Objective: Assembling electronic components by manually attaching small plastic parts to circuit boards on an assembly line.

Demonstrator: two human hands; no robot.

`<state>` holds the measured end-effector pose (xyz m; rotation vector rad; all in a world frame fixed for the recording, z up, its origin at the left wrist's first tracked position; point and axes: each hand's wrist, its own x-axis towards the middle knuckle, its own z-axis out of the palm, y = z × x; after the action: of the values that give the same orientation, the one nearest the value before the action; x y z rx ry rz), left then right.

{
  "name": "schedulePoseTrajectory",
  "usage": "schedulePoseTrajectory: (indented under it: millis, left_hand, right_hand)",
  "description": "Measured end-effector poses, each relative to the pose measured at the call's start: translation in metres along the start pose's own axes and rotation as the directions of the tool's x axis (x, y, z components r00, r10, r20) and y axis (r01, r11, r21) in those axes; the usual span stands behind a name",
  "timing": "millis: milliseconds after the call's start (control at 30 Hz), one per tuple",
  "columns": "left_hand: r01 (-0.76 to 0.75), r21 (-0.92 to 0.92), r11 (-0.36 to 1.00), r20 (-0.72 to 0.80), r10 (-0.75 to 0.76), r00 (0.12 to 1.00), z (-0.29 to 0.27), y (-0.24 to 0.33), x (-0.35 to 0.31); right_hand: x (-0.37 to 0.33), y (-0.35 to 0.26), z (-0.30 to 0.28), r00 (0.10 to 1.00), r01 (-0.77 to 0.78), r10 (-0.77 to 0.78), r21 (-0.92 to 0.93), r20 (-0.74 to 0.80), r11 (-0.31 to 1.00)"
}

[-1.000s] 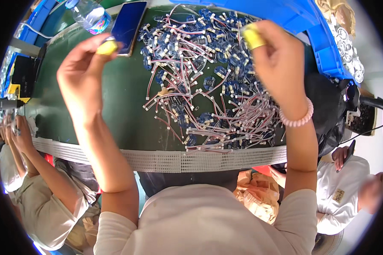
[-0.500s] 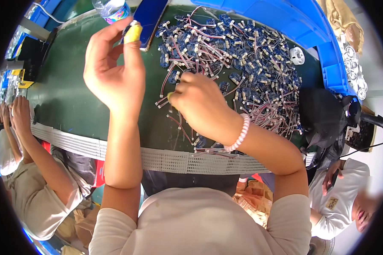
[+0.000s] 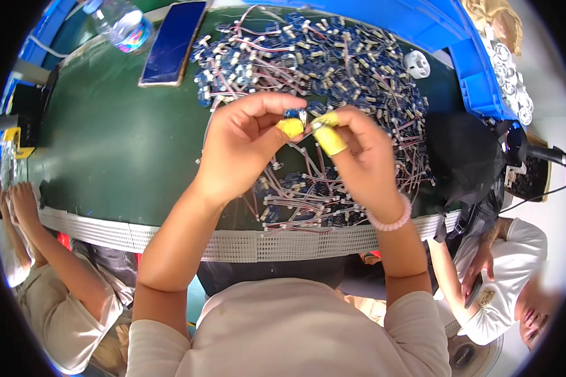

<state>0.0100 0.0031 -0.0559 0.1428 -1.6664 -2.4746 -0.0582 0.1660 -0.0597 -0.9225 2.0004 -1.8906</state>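
Over the near part of the pile my two hands meet. My left hand (image 3: 236, 144) pinches a small blue circuit board (image 3: 293, 114) between thumb and fingertips, with yellow wrapping on the thumb. Right beside the board, my right hand (image 3: 371, 163) is closed in a pinch on a cable connector (image 3: 317, 125), with yellow wrapping on its thumb and index finger. Whether connector and board touch is hidden by the fingertips. Under and behind the hands spreads a pile of blue circuit boards (image 3: 339, 69) with white sockets. Loose red-and-white cables (image 3: 302, 204) lie nearer me.
A dark blue phone (image 3: 173, 44) and a plastic bottle (image 3: 121, 26) lie at the far left of the green table (image 3: 113, 144). Blue bins (image 3: 421, 25) border the back right, near a white round part (image 3: 416, 65). A black bag (image 3: 462, 157) sits right. Other people flank me.
My left hand has come down and right from near the phone. My right hand has lifted from the pile's left edge and moved right, so both hands now meet.
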Motion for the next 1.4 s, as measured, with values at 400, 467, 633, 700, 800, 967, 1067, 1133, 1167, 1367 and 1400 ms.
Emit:
schedulePoseTrajectory:
  millis: [400, 467, 633, 700, 800, 967, 1067, 1133, 1167, 1367, 1400]
  left_hand:
    - [0.053, 0.114, 0.992, 0.006, -0.054, 0.999, 0.005, -0.007, 0.001]
    - [0.053, 0.121, 0.991, 0.016, -0.055, 0.998, 0.005, -0.008, 0.000]
    - [0.063, 0.094, 0.994, -0.012, -0.062, 0.998, 0.007, -0.006, 0.000]
    - [0.095, 0.066, 0.993, -0.007, -0.095, 0.995, 0.007, -0.003, -0.001]
    - [0.131, 0.019, 0.991, 0.011, -0.131, 0.991, 0.002, 0.000, -0.002]
    - [0.079, 0.013, 0.997, 0.007, -0.079, 0.997, 0.001, -0.001, -0.003]
    - [0.009, 0.093, 0.996, 0.016, -0.011, 1.000, 0.004, -0.005, -0.004]
    - [-0.044, 0.146, 0.988, 0.032, 0.040, 0.999, 0.005, -0.005, -0.005]
    - [-0.098, 0.199, 0.975, 0.052, 0.090, 0.995, 0.006, -0.004, -0.005]
    - [-0.045, 0.160, 0.986, 0.014, 0.043, 0.999, 0.006, -0.005, -0.004]
    - [-0.045, 0.161, 0.986, 0.014, 0.043, 0.999, 0.006, -0.006, -0.003]
  right_hand:
    - [0.001, 0.001, -0.012, 0.993, 0.110, -0.100, -0.177, 0.068, 0.978]
    - [0.000, 0.001, -0.012, 0.993, 0.110, -0.098, -0.178, 0.071, 0.978]
    - [-0.004, -0.001, -0.008, 0.988, 0.150, -0.152, -0.313, 0.019, 0.938]
    - [-0.006, -0.003, -0.007, 0.934, 0.316, -0.350, -0.612, 0.067, 0.725]
    - [-0.008, -0.001, -0.006, 0.874, 0.438, -0.458, -0.670, 0.161, 0.600]
    - [-0.009, 0.003, -0.004, 0.938, 0.330, -0.337, -0.502, 0.080, 0.799]
    - [-0.006, 0.008, -0.005, 0.949, 0.284, -0.314, -0.354, -0.029, 0.891]
    - [-0.006, 0.008, -0.008, 0.955, 0.274, -0.295, -0.309, -0.023, 0.911]
    - [-0.007, 0.007, -0.009, 0.977, 0.196, -0.210, -0.253, -0.028, 0.947]
    - [-0.006, 0.007, -0.011, 0.989, 0.121, -0.136, -0.215, -0.057, 0.969]
    - [-0.005, 0.009, -0.010, 0.980, 0.170, -0.188, -0.221, -0.064, 0.960]
